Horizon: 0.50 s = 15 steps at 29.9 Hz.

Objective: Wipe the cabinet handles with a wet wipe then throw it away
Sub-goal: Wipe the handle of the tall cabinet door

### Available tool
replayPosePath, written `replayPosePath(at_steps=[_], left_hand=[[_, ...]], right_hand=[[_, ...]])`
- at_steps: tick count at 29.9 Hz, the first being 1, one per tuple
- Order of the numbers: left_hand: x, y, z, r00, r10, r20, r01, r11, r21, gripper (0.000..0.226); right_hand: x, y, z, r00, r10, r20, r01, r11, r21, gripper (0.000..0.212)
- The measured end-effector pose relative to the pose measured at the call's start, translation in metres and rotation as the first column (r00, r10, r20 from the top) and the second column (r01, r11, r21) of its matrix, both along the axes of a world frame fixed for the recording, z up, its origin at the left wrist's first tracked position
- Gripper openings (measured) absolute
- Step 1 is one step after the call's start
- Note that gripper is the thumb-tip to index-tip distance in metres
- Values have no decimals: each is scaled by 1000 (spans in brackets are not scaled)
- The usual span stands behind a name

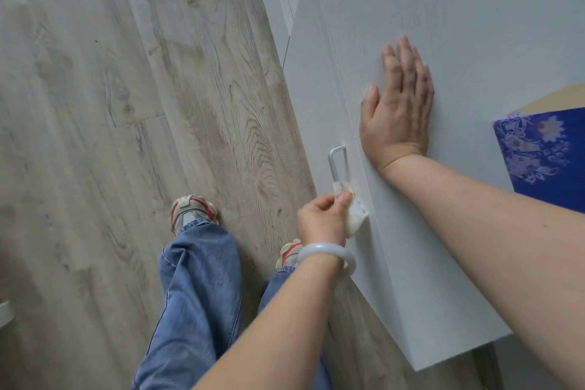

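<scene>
— How are the hands placed?
— The right hand lies flat, fingers straight, on the white cabinet door, right of centre. The left hand pinches one wet wipe against the lower end of one metal handle.
— Anything else?
— One bangle, two sneakers.

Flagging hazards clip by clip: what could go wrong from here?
1. The left hand pinches the wet wipe only at the handle's near end, so the far end may get missed.
2. The right hand lies flat on the cabinet door; leaning could shift it.
</scene>
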State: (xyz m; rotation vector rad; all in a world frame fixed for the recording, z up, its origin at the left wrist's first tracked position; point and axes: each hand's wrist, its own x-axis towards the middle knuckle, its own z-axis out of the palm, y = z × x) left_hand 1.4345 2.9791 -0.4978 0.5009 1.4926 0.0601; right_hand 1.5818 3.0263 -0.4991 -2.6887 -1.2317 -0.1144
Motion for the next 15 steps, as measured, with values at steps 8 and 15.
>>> replayPosePath(at_steps=[8,15], left_hand=[[10,13,-10,999,-5,-31,8,996,94,8],[-1,-21,-9,997,-32,-72,32,999,8,23]], right_hand=[[0,0,0,1000,1,7,-1,1000,3,58],[0,0,0,1000,-2,2,2,1000,-4,59]])
